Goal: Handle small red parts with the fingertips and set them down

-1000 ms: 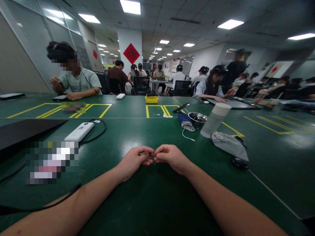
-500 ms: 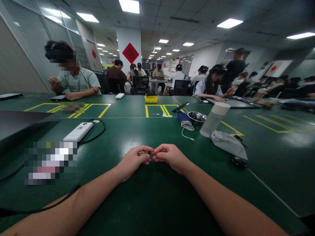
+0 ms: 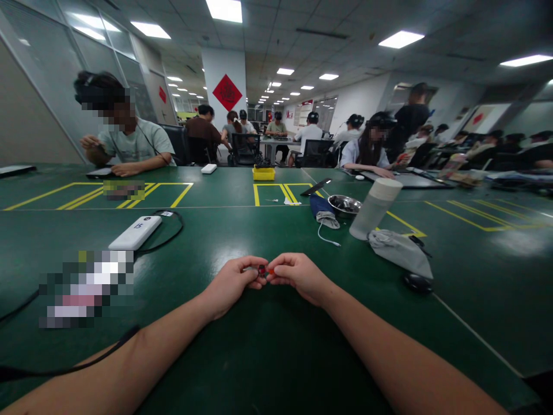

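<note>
— Your left hand (image 3: pixel 235 282) is just below the middle of the frame, its thumb and fingers pinching a small red piece (image 3: pixel 261 269).

— And your right hand (image 3: pixel 300 274)?

— You have it just to the right, fingers curled in, pinching a small orange-red piece (image 3: pixel 271 270) at the tips.

— Do your two pieces touch?

— You hold them side by side, but your fingers cover most of each, so I can't tell whether they meet.

— What lies to your left?

— On the green surface (image 3: pixel 216 227), at the left of the frame, you have a white device (image 3: pixel 135 232) marked 15, with a black cable (image 3: pixel 178 227) curving along its right side. Below it is a pixelated patch.

— And to your right?

— Right of center you have a metal bowl (image 3: pixel 347 215), with a pale bottle (image 3: pixel 375 208) just beside it. Lower down is a grey pouch (image 3: pixel 401 252), and a black mouse (image 3: pixel 417 282) is at its lower end.

— Farther off?

— A yellow bin (image 3: pixel 264 173) is above your hands in the frame, and a person in a pale green shirt (image 3: pixel 140 141) sits across from you at upper left.
</note>
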`<state>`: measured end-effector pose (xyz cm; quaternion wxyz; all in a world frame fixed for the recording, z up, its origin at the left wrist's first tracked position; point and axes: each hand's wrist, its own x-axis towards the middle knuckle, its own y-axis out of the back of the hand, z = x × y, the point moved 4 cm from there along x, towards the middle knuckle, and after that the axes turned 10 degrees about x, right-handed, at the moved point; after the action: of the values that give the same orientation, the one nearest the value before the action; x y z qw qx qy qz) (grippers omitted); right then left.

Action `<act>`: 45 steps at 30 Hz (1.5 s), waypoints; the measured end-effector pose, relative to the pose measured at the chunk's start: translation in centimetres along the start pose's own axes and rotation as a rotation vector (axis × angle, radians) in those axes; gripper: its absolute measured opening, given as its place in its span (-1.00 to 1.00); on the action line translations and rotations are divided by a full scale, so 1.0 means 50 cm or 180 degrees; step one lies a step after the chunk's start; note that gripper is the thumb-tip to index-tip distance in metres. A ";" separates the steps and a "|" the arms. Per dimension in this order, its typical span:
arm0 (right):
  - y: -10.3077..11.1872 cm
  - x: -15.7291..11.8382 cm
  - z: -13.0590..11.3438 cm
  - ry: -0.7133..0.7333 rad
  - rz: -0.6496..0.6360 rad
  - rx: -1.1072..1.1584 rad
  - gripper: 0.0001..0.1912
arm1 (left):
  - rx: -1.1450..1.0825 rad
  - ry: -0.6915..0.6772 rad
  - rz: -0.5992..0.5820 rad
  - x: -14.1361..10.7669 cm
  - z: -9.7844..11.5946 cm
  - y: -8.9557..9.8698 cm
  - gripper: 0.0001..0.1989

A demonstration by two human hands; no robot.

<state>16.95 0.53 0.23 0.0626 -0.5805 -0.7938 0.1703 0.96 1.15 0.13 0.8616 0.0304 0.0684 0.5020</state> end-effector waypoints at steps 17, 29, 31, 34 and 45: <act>0.000 -0.002 -0.001 0.0039 -0.0058 -0.0229 -0.83 | 0.0158 -0.0090 0.0035 -0.002 0.001 -0.001 -0.67; -0.004 0.002 -0.005 0.0323 -0.0133 -0.0375 -0.77 | 0.0660 -0.0363 0.0122 -0.005 0.016 -0.002 -0.77; -0.004 0.002 -0.005 0.0332 -0.0151 -0.0363 -0.77 | 0.0649 -0.0319 0.0128 -0.007 0.019 -0.003 -0.77; -0.005 0.002 -0.006 0.0343 -0.0170 -0.0406 -0.81 | 0.0534 -0.0255 0.0156 -0.009 0.022 -0.004 -0.77; 0.003 0.001 -0.003 0.0399 -0.0052 -0.0194 -0.72 | 0.0237 -0.0345 0.0207 -0.009 0.020 0.000 -0.81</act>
<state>17.13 0.67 0.31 0.0959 -0.5852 -0.7978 0.1088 0.88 0.78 1.18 0.8456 0.0917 0.0392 0.5244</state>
